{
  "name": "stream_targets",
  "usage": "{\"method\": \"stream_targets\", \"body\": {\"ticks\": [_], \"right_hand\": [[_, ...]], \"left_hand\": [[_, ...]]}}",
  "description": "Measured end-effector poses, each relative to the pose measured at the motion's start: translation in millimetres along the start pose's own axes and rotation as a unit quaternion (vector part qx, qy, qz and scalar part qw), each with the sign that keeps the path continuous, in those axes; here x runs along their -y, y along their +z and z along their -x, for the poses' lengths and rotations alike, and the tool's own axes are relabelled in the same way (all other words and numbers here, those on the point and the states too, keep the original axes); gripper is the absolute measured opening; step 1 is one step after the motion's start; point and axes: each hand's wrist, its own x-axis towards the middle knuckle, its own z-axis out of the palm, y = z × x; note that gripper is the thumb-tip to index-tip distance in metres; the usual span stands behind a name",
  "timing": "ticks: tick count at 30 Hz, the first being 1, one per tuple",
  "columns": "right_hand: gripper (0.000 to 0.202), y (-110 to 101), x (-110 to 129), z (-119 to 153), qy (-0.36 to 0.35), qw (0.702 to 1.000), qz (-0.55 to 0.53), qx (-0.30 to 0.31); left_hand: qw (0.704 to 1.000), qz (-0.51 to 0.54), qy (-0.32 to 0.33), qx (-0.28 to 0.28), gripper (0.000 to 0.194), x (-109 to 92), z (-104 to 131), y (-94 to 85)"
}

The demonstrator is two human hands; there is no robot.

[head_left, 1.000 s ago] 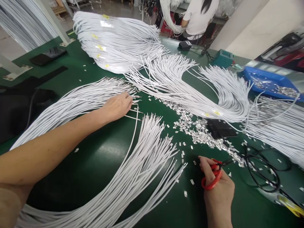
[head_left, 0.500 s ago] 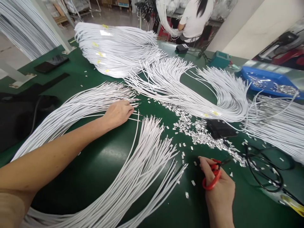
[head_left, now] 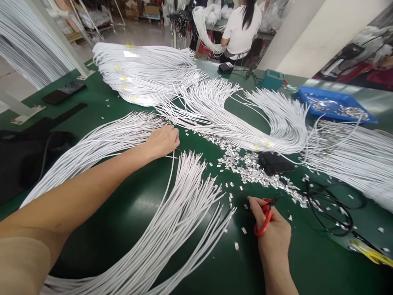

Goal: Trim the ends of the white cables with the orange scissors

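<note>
My left hand (head_left: 164,140) is closed, its fingertips drawn together at the stripped ends of the left bundle of white wires (head_left: 107,135). What those fingers hold, if anything, is hidden. In my right hand (head_left: 274,233) is a small pair of scissors (head_left: 264,220) with red handles, its dark blades pointing away to the upper right. The thumb and index fingertip of that hand meet just above the table. Between the hands lies a front bundle of white wires (head_left: 172,213), fanned towards the middle. Loose small silver metal pieces (head_left: 245,166) are scattered beyond it.
Larger white wire bundles (head_left: 144,71) lie across the back of the green table (head_left: 141,205). A blue tray (head_left: 334,92) holds more metal pieces. At right are a black cable (head_left: 330,229) and yellow-handled tool (head_left: 373,255). Another person (head_left: 241,32) stands beyond the table.
My left hand has shifted slightly right along the wire ends. The right hand still holds the scissors. The whole view has shifted a little.
</note>
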Motion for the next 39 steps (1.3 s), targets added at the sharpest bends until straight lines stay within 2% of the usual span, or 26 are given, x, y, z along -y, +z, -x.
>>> {"method": "stream_targets", "body": {"ticks": [2, 5, 7, 9, 12, 15, 19, 22, 25, 29, 30, 32, 34, 35, 37, 39], "right_hand": [[0.039, 0, 1, 0, -0.003, 1.0, -0.006, 0.003], [0.04, 0, 4, 1, -0.007, 1.0, -0.008, 0.002], [0.038, 0, 6, 2, -0.015, 1.0, -0.009, 0.006], [0.037, 0, 7, 2, -0.028, 0.999, -0.01, 0.012], [0.036, 1, 7, 1, -0.047, 0.999, -0.01, 0.021], [0.036, 2, 6, 0, -0.056, 0.998, -0.009, 0.029], [0.036, 4, 3, -2, -0.072, 0.997, -0.018, 0.03], [0.038, 4, 1, -4, -0.088, 0.995, -0.022, 0.027], [0.04, 3, -1, -8, -0.099, 0.994, -0.01, 0.033], [0.042, 2, -2, -10, -0.126, 0.992, -0.001, 0.03], [0.042, 2, -1, -10, -0.131, 0.991, 0.0, 0.031], [0.042, 1, 0, -8, -0.136, 0.99, 0.003, 0.036], [0.042, 0, 1, -6, -0.139, 0.989, 0.011, 0.042], [0.042, -1, 2, -5, -0.141, 0.989, 0.015, 0.044], [0.042, -2, 2, -3, -0.145, 0.988, 0.018, 0.047], [0.041, -3, 2, -1, -0.151, 0.987, 0.017, 0.046]], "left_hand": [[0.999, 0.038, 0.005, -0.012, 0.03, -17, -7, -6.8], [0.995, 0.089, 0.047, -0.018, 0.032, -42, -13, -17.8], [0.991, 0.11, 0.079, -0.015, 0.037, -49, -9, -23.9], [0.993, 0.103, 0.048, 0.014, 0.045, -43, 4, -26.4], [0.995, 0.066, -0.019, 0.07, 0.026, -16, 33, -20.1], [0.989, 0.067, -0.039, 0.125, 0.024, 12, 58, -4.8], [0.989, 0.096, -0.048, 0.097, 0.042, 28, 63, 10.6], [0.988, 0.117, -0.073, 0.07, 0.053, 26, 57, 7.9], [0.982, 0.15, -0.085, 0.079, 0.048, 15, 66, -3.1], [0.97, 0.201, -0.055, 0.123, 0.057, -27, 109, -9.9], [0.968, 0.209, -0.048, 0.128, 0.064, -42, 122, -8.6], [0.964, 0.222, -0.048, 0.135, 0.09, -70, 143, -3.9], [0.959, 0.237, -0.065, 0.139, 0.121, -91, 155, 0.2], [0.958, 0.25, -0.057, 0.128, 0.125, -98, 158, 0.6], [0.953, 0.279, -0.038, 0.115, 0.112, -102, 158, -2.7], [0.952, 0.287, -0.03, 0.097, 0.09, -95, 153, -10.8]]}}
